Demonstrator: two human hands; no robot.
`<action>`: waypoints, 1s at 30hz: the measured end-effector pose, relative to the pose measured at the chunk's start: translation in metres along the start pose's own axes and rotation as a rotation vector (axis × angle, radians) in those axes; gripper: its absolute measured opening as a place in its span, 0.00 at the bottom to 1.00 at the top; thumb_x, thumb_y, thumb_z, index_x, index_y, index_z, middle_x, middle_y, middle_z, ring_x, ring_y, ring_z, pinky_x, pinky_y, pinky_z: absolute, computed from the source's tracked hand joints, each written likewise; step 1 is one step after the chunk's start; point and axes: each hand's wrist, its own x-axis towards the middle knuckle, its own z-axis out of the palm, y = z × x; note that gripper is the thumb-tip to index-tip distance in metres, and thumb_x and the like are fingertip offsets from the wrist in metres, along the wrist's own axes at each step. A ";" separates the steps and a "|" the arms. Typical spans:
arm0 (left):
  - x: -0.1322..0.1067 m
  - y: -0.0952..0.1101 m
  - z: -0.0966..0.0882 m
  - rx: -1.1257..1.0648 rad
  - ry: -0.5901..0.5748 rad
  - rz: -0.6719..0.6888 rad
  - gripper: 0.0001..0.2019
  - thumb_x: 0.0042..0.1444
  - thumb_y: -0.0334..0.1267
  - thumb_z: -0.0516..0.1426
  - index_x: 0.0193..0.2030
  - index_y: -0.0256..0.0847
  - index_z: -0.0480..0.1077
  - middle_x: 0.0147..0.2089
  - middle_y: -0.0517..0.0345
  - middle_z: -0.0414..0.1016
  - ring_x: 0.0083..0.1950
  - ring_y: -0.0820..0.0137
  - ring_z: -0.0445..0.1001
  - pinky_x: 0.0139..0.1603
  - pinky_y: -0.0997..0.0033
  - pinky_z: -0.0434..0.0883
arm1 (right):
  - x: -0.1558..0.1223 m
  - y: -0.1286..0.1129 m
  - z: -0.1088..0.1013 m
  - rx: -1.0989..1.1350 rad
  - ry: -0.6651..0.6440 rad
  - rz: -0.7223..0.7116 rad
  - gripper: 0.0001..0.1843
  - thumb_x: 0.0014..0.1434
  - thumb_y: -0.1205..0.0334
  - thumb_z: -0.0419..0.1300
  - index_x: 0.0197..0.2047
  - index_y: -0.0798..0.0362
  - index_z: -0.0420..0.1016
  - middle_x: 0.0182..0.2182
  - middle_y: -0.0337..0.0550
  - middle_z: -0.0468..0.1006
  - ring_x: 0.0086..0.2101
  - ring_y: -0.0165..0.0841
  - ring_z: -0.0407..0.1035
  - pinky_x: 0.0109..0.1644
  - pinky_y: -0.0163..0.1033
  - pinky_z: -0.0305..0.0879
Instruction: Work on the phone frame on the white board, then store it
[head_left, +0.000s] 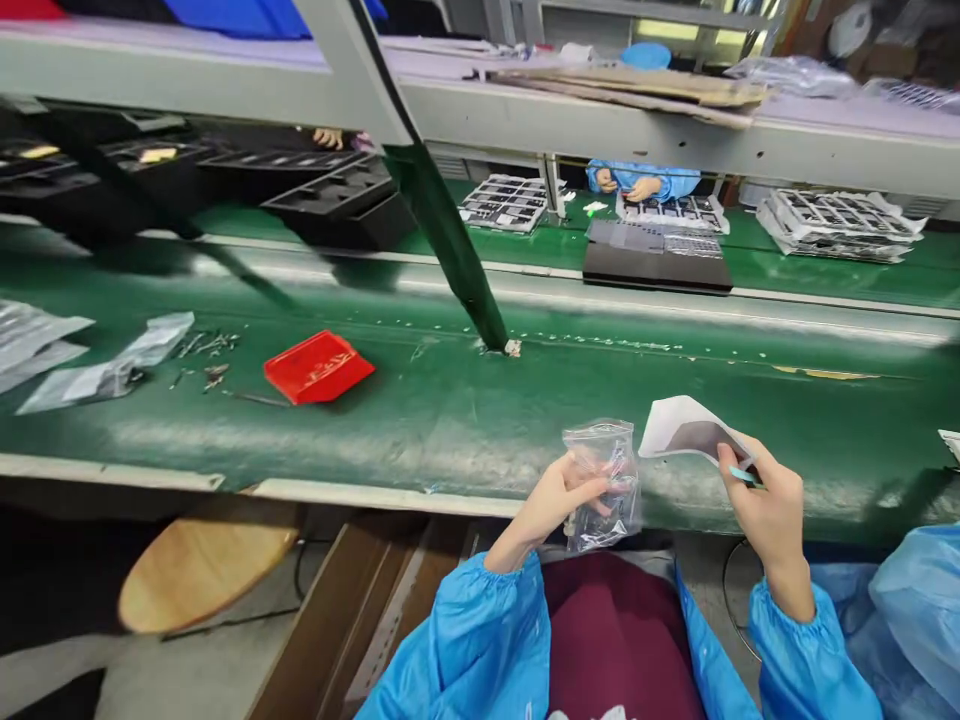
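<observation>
My left hand grips a clear plastic zip bag near the front edge of the green bench. Small parts seem to lie low in the bag, but I cannot make out what they are. To its right, my right hand pinches a white sheet with a dark grey panel. This sheet curves upward and stays apart from the bag. A small light-blue tab shows by the right fingertips.
A red tray lies left of centre, with loose screws and plastic bags beyond it. A slanted green post rises from the bench. Across it, a co-worker's hands are over a tray; stacked trays stand at right.
</observation>
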 end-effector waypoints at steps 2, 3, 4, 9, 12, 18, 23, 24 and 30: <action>-0.007 -0.007 -0.006 -0.004 -0.009 0.013 0.29 0.55 0.47 0.74 0.57 0.41 0.67 0.62 0.38 0.82 0.49 0.53 0.88 0.31 0.71 0.81 | 0.009 0.000 0.009 0.000 -0.070 -0.068 0.14 0.76 0.59 0.61 0.59 0.52 0.84 0.40 0.43 0.85 0.30 0.33 0.76 0.38 0.34 0.72; -0.010 -0.009 -0.009 -0.008 -0.028 0.026 0.33 0.57 0.46 0.74 0.63 0.43 0.65 0.65 0.37 0.79 0.49 0.54 0.88 0.30 0.73 0.81 | 0.013 -0.001 0.013 -0.001 -0.089 -0.094 0.15 0.76 0.60 0.61 0.59 0.52 0.83 0.41 0.44 0.86 0.31 0.34 0.76 0.39 0.34 0.72; -0.012 -0.011 -0.012 -0.010 -0.059 0.038 0.36 0.58 0.45 0.73 0.68 0.45 0.63 0.69 0.36 0.76 0.50 0.54 0.88 0.30 0.73 0.80 | 0.017 -0.002 0.017 -0.001 -0.103 -0.114 0.15 0.76 0.60 0.60 0.59 0.52 0.84 0.42 0.44 0.86 0.31 0.34 0.76 0.40 0.35 0.73; -0.020 -0.015 -0.024 -0.040 -0.128 0.033 0.39 0.58 0.44 0.72 0.73 0.47 0.62 0.68 0.36 0.77 0.55 0.53 0.86 0.36 0.71 0.81 | 0.028 -0.008 0.026 0.004 -0.205 -0.015 0.18 0.74 0.53 0.58 0.54 0.53 0.86 0.38 0.46 0.85 0.31 0.37 0.76 0.40 0.38 0.72; -0.020 -0.018 -0.023 -0.072 -0.059 -0.008 0.32 0.58 0.50 0.71 0.64 0.40 0.71 0.58 0.36 0.83 0.54 0.53 0.86 0.36 0.74 0.78 | 0.028 -0.013 0.026 0.081 -0.281 0.138 0.18 0.72 0.47 0.61 0.46 0.52 0.85 0.33 0.43 0.82 0.30 0.36 0.73 0.36 0.37 0.68; -0.012 -0.021 -0.006 -0.166 0.285 0.086 0.45 0.63 0.54 0.67 0.79 0.46 0.50 0.69 0.37 0.75 0.52 0.60 0.85 0.40 0.69 0.81 | 0.013 -0.020 0.036 0.303 -0.342 0.389 0.19 0.68 0.44 0.68 0.39 0.53 0.82 0.32 0.42 0.80 0.29 0.35 0.70 0.31 0.35 0.63; -0.003 -0.016 -0.010 0.110 0.384 0.234 0.50 0.64 0.45 0.64 0.84 0.55 0.38 0.78 0.40 0.63 0.44 0.70 0.82 0.34 0.74 0.78 | -0.005 -0.024 0.051 0.325 -0.323 0.453 0.20 0.68 0.43 0.68 0.43 0.54 0.82 0.34 0.43 0.82 0.31 0.36 0.72 0.34 0.35 0.66; -0.003 -0.015 -0.013 0.143 0.345 0.237 0.42 0.65 0.45 0.62 0.82 0.50 0.51 0.77 0.40 0.65 0.45 0.68 0.82 0.35 0.73 0.78 | -0.008 -0.024 0.053 0.312 -0.331 0.446 0.20 0.69 0.43 0.67 0.44 0.54 0.82 0.34 0.42 0.82 0.31 0.35 0.72 0.34 0.35 0.65; -0.009 -0.012 -0.018 0.144 0.153 0.181 0.27 0.65 0.55 0.59 0.59 0.37 0.81 0.56 0.44 0.83 0.51 0.55 0.82 0.45 0.62 0.81 | -0.019 -0.027 0.059 0.152 -0.357 0.296 0.20 0.72 0.43 0.62 0.44 0.52 0.80 0.31 0.39 0.80 0.28 0.32 0.68 0.33 0.35 0.63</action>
